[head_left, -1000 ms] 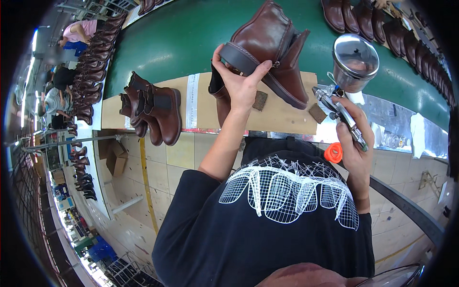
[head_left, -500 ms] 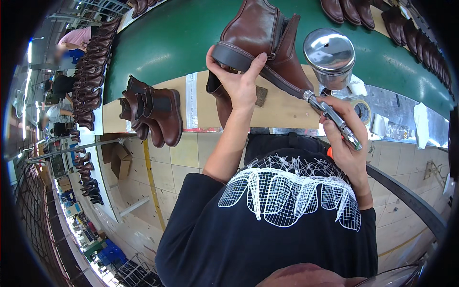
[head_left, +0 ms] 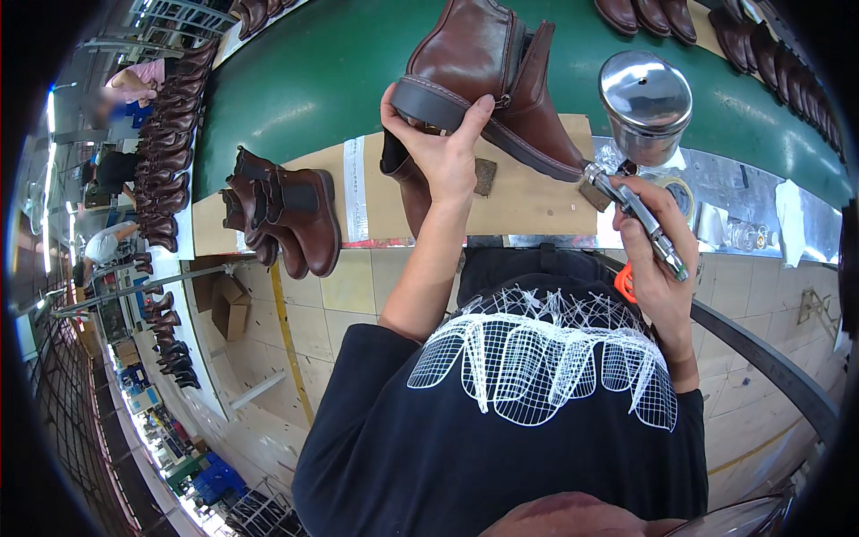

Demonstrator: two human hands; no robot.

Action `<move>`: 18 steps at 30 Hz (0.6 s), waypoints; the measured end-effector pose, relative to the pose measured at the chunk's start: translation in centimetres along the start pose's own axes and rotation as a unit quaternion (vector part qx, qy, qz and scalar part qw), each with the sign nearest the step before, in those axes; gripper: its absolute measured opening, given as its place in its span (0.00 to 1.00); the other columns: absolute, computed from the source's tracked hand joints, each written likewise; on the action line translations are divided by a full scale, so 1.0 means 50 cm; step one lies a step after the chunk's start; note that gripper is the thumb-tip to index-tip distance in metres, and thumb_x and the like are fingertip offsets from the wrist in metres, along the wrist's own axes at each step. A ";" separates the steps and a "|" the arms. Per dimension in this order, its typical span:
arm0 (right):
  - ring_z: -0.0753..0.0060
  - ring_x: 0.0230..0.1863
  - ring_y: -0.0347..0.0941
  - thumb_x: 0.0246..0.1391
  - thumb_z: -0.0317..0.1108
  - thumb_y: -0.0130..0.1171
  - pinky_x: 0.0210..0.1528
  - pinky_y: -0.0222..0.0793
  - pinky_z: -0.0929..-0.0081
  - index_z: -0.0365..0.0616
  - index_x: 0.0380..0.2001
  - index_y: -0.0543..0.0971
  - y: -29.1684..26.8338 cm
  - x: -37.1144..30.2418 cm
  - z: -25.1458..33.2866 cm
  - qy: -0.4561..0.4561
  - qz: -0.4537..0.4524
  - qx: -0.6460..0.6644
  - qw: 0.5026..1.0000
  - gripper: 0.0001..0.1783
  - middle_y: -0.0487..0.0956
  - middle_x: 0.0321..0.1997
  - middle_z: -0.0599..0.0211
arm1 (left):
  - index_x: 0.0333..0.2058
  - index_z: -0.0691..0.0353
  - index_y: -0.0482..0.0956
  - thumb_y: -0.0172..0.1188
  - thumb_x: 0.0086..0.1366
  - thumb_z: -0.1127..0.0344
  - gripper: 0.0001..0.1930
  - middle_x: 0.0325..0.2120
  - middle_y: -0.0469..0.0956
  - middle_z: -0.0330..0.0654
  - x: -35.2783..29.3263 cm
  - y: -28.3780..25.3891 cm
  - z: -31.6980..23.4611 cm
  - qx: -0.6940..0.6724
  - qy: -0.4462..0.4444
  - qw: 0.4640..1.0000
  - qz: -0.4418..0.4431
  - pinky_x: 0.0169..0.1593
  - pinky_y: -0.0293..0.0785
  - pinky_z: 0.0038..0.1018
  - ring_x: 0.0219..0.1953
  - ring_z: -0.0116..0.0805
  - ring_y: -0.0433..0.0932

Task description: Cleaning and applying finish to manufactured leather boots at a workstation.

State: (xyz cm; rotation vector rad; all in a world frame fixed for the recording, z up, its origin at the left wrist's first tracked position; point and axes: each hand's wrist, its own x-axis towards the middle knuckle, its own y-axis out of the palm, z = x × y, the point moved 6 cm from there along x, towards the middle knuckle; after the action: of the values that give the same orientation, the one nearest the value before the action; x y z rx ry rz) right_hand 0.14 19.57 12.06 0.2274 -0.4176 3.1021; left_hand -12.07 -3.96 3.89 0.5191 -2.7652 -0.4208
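My left hand (head_left: pixel 441 150) grips a brown leather ankle boot (head_left: pixel 479 67) by its sole near the heel. The boot is held up over the bench with its toe toward the right and a zip along its side. A spray gun (head_left: pixel 637 213) with a shiny metal cup (head_left: pixel 646 103) on top is in my right hand (head_left: pixel 660 242), fingers wrapped round its body. Its nozzle points up and left, close to the boot's toe. Behind my left wrist another brown boot (head_left: pixel 409 190) is partly hidden.
Several brown boots (head_left: pixel 300 215) stand on the cardboard (head_left: pixel 380 197) to the left. The green bench top (head_left: pixel 295 98) carries more boots at the far right. A tape roll (head_left: pixel 680 195) and clear plastic lie by the right edge. People work beside a long row of boots (head_left: pixel 170 152).
My right hand has moved the spray gun slightly to the right, away from the boot's toe. The boot has shifted a little to the left in my left hand.
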 end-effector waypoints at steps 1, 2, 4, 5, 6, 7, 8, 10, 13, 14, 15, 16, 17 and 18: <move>0.79 0.39 0.72 0.59 0.25 0.56 0.43 0.67 0.80 0.38 0.50 0.76 -0.002 -0.001 0.000 0.017 -0.005 0.020 1.000 0.15 0.79 0.43 0.66 | 0.63 0.58 0.46 0.76 0.45 0.79 0.53 0.54 0.59 0.48 0.000 0.000 0.001 -0.005 -0.003 1.000 0.000 0.57 0.69 0.32 0.54 0.38 0.67; 0.80 0.39 0.72 0.60 0.25 0.55 0.43 0.68 0.81 0.37 0.51 0.76 -0.004 -0.002 -0.002 0.033 -0.010 0.039 0.999 0.15 0.79 0.42 0.67 | 0.63 0.58 0.46 0.76 0.45 0.79 0.53 0.54 0.60 0.48 0.000 0.000 0.001 -0.010 -0.007 1.000 0.001 0.57 0.69 0.32 0.54 0.38 0.67; 0.80 0.40 0.72 0.61 0.25 0.54 0.44 0.68 0.81 0.37 0.51 0.76 -0.012 -0.005 -0.013 0.013 -0.020 0.035 0.999 0.15 0.78 0.43 0.66 | 0.63 0.58 0.46 0.76 0.45 0.78 0.53 0.54 0.60 0.48 -0.001 -0.001 0.002 -0.015 -0.011 1.000 0.000 0.57 0.69 0.32 0.54 0.38 0.67; 0.79 0.41 0.73 0.61 0.25 0.54 0.44 0.69 0.81 0.36 0.52 0.75 -0.017 -0.006 -0.013 -0.007 -0.028 0.030 0.999 0.15 0.78 0.43 0.66 | 0.62 0.58 0.46 0.76 0.45 0.78 0.53 0.54 0.60 0.48 -0.001 -0.003 0.004 -0.021 -0.015 1.000 -0.002 0.57 0.69 0.32 0.54 0.37 0.67; 0.79 0.41 0.73 0.61 0.25 0.54 0.44 0.69 0.81 0.36 0.52 0.75 -0.017 -0.007 -0.012 -0.007 -0.029 0.030 0.999 0.15 0.78 0.43 0.66 | 0.62 0.58 0.46 0.76 0.45 0.78 0.53 0.54 0.60 0.48 -0.002 -0.004 0.006 -0.021 -0.015 1.000 -0.001 0.57 0.69 0.32 0.54 0.37 0.67; 0.79 0.41 0.73 0.62 0.25 0.54 0.45 0.69 0.80 0.36 0.52 0.75 -0.018 -0.008 -0.011 0.001 -0.032 0.040 0.999 0.15 0.77 0.43 0.66 | 0.62 0.58 0.47 0.77 0.44 0.78 0.53 0.54 0.60 0.47 -0.001 -0.007 0.010 -0.017 -0.016 1.000 -0.004 0.57 0.69 0.32 0.54 0.38 0.67; 0.79 0.42 0.73 0.62 0.25 0.54 0.46 0.69 0.80 0.36 0.52 0.75 -0.019 -0.010 -0.011 0.010 -0.035 0.050 0.998 0.15 0.77 0.44 0.65 | 0.62 0.59 0.47 0.77 0.44 0.77 0.53 0.53 0.61 0.47 -0.001 -0.011 0.014 -0.013 -0.016 1.000 -0.007 0.56 0.69 0.31 0.54 0.38 0.67; 0.78 0.42 0.73 0.62 0.25 0.53 0.46 0.68 0.79 0.35 0.52 0.75 -0.023 -0.009 -0.009 -0.004 -0.035 0.040 0.999 0.15 0.77 0.43 0.65 | 0.62 0.59 0.48 0.77 0.44 0.77 0.52 0.53 0.61 0.47 -0.001 -0.017 0.022 -0.021 -0.029 0.999 -0.006 0.56 0.69 0.31 0.54 0.38 0.67; 0.78 0.43 0.72 0.62 0.25 0.53 0.48 0.67 0.78 0.35 0.51 0.76 -0.037 -0.012 -0.011 -0.016 -0.041 0.025 0.999 0.15 0.78 0.42 0.65 | 0.62 0.60 0.49 0.76 0.45 0.76 0.51 0.52 0.62 0.47 -0.001 -0.028 0.041 -0.043 -0.070 0.997 -0.013 0.54 0.72 0.32 0.53 0.38 0.68; 0.78 0.43 0.72 0.61 0.25 0.53 0.48 0.66 0.78 0.35 0.51 0.76 -0.042 -0.014 -0.011 -0.015 -0.048 0.019 0.999 0.15 0.78 0.41 0.65 | 0.62 0.60 0.49 0.76 0.45 0.76 0.50 0.52 0.63 0.46 -0.003 -0.032 0.050 -0.058 -0.099 0.993 -0.021 0.53 0.74 0.33 0.52 0.37 0.69; 0.78 0.42 0.72 0.61 0.25 0.52 0.47 0.65 0.79 0.35 0.51 0.76 -0.046 -0.013 -0.008 -0.007 -0.062 0.021 0.998 0.15 0.78 0.39 0.66 | 0.62 0.60 0.49 0.76 0.45 0.76 0.50 0.52 0.63 0.46 -0.004 -0.031 0.047 -0.058 -0.099 0.993 -0.021 0.53 0.74 0.33 0.52 0.37 0.69; 0.78 0.42 0.72 0.61 0.25 0.52 0.47 0.65 0.79 0.35 0.51 0.76 -0.049 -0.014 -0.009 -0.007 -0.063 0.021 0.998 0.15 0.78 0.39 0.66 | 0.62 0.59 0.50 0.75 0.46 0.76 0.49 0.51 0.64 0.46 -0.007 -0.031 0.049 -0.056 -0.134 0.989 -0.023 0.51 0.75 0.35 0.51 0.37 0.71; 0.79 0.42 0.71 0.60 0.25 0.52 0.46 0.65 0.80 0.36 0.50 0.77 -0.055 -0.014 -0.013 -0.005 -0.070 0.008 0.998 0.15 0.78 0.38 0.66 | 0.61 0.59 0.50 0.75 0.46 0.76 0.49 0.50 0.66 0.46 -0.012 -0.031 0.053 -0.053 -0.169 0.984 -0.025 0.49 0.77 0.36 0.50 0.37 0.72; 0.79 0.41 0.71 0.60 0.24 0.52 0.45 0.65 0.80 0.36 0.50 0.77 -0.063 -0.016 -0.014 -0.004 -0.078 -0.006 0.997 0.15 0.78 0.38 0.66 | 0.61 0.59 0.50 0.75 0.46 0.76 0.49 0.50 0.66 0.46 -0.014 -0.031 0.053 -0.054 -0.171 0.984 -0.023 0.49 0.77 0.36 0.50 0.37 0.72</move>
State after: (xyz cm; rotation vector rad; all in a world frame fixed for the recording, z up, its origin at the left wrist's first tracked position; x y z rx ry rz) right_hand 0.88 22.83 12.10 0.2582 -0.3988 2.9451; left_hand -11.88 -4.47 0.78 0.5279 -3.0352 -0.7290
